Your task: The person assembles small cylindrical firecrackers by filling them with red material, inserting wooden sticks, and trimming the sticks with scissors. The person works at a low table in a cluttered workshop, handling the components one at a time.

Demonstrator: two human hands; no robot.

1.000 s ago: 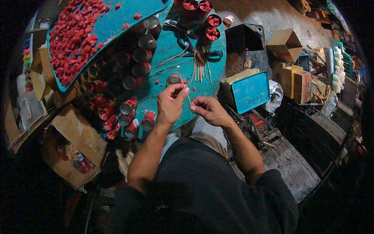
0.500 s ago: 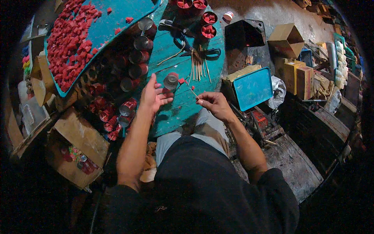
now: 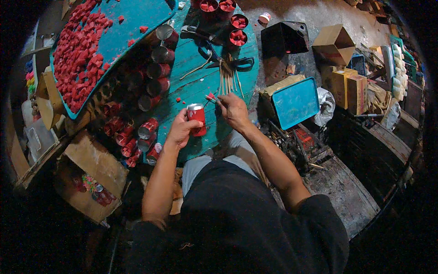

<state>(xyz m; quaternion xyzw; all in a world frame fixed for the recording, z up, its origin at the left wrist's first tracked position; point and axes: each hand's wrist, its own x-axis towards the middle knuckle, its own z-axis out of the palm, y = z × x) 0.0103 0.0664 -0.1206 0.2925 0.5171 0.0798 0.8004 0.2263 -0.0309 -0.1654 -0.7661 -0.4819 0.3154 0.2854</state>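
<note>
My left hand [image 3: 180,130] is closed around a red can [image 3: 199,129] with a silvery end, held upright over the turquoise table [image 3: 182,98]. My right hand [image 3: 234,112] pinches a thin stick [image 3: 213,99] just to the right of the can. A small red chunk [image 3: 210,96] shows by the stick's end; whether it is stuck on the stick I cannot tell. Small red bits [image 3: 178,99] lie on the table. Beyond my right hand is a bunch of thin wooden sticks [image 3: 227,80], with dark straps [image 3: 244,63] beside it.
A turquoise tray [image 3: 132,23] heaped with red chunks [image 3: 75,68] stands at the far left. Cans [image 3: 158,86] line the table's left side. Several cans filled with red chunks [image 3: 237,37] stand at the far end. Right of the table are a blue tray [image 3: 295,104] and a cardboard box [image 3: 333,43].
My left hand, open beside a can before, has closed around a can and come nearer to me. My right hand has moved left and slightly away from me with the stick.
</note>
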